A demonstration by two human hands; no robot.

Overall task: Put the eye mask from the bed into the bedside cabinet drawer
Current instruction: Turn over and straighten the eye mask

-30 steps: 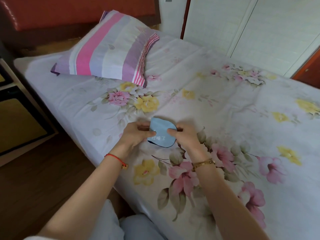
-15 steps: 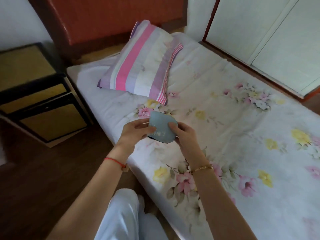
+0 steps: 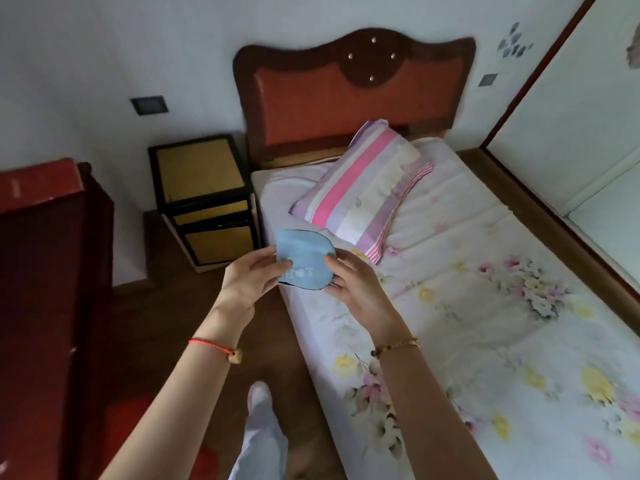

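Observation:
The light blue eye mask [image 3: 304, 258], folded, with a dark edge and pale lettering, is up in the air over the bed's left edge. My left hand [image 3: 251, 275] pinches its left side and my right hand [image 3: 356, 282] grips its right side. The bedside cabinet [image 3: 204, 199], black-framed with yellow panels, stands beyond my hands to the left, beside the headboard. Its upper drawer [image 3: 211, 209] and the lower front panel are both closed. The bed [image 3: 485, 306] with a floral sheet fills the right half.
A striped pink and purple pillow [image 3: 360, 192] lies at the bed's head under the red padded headboard [image 3: 353, 95]. A dark red piece of furniture [image 3: 45, 271] stands along the left. Wooden floor [image 3: 166, 306] runs between it and the bed; my leg [image 3: 259, 434] shows below.
Both hands lifted the eye mask off the sheet and carried it left to the bed's edge. The view has pulled back and up, bringing the whole cabinet and headboard into sight.

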